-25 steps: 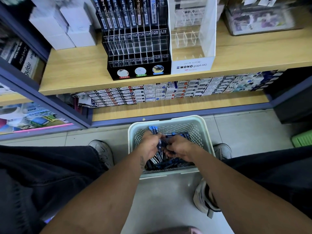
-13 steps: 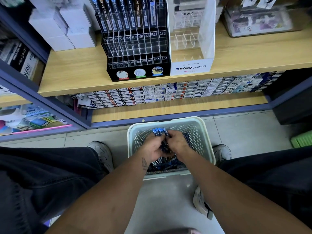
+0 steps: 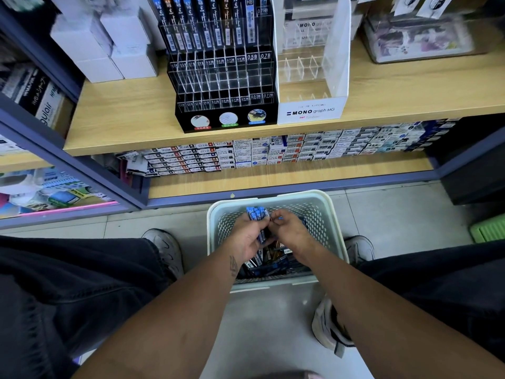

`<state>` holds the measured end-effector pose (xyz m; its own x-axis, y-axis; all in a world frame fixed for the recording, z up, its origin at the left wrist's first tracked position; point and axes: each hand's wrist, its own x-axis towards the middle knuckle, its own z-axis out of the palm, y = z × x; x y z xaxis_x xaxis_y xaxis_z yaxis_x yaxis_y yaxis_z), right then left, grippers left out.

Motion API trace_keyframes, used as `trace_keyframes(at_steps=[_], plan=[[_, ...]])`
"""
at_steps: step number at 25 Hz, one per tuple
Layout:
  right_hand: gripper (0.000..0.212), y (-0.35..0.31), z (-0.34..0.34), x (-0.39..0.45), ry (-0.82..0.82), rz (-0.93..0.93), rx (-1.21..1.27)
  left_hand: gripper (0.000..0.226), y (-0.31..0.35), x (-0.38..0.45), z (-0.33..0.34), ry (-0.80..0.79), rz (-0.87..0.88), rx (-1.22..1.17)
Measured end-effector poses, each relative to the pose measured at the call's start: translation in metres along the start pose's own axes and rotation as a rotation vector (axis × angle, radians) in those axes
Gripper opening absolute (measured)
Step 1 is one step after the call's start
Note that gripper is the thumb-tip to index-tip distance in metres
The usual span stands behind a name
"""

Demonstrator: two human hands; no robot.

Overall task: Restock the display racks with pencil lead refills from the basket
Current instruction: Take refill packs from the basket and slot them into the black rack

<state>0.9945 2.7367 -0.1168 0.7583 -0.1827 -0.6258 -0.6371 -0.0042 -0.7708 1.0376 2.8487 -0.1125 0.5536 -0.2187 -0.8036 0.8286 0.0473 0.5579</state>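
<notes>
Above basket (image 3: 332,214): black rack (image 3: 221,77), white rack (image 3: 311,110).

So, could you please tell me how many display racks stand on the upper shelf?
2: the black rack on the wooden shelf, and the white rack touching its right side.

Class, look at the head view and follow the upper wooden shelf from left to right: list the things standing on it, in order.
White boxes → black lead refill rack → white MONO graph MG display stand → clear plastic box.
</notes>
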Motion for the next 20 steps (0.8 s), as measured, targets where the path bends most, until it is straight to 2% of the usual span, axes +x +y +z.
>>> trace_keyframes(at_steps=[6, 10, 16, 20], plan=[[0.013, -0.010, -0.001, 0.007, 0.106, 0.041, 0.036, 0.019, 0.007, -0.005, 0.005, 0.015, 0.040, 0.056], [0.014, -0.016, -0.008, 0.003, 0.150, 0.076, 0.225, 0.012, 0.015, -0.014, 0.006, 0.011, 0.067, 0.081], [0.014, -0.016, -0.032, -0.015, 0.023, 0.063, 0.285, 0.006, 0.022, -0.033, 0.000, -0.066, 0.013, 0.133], [0.022, -0.028, -0.032, -0.021, -0.003, 0.007, 0.382, 0.015, 0.026, -0.049, 0.001, -0.125, 0.038, 0.192]])
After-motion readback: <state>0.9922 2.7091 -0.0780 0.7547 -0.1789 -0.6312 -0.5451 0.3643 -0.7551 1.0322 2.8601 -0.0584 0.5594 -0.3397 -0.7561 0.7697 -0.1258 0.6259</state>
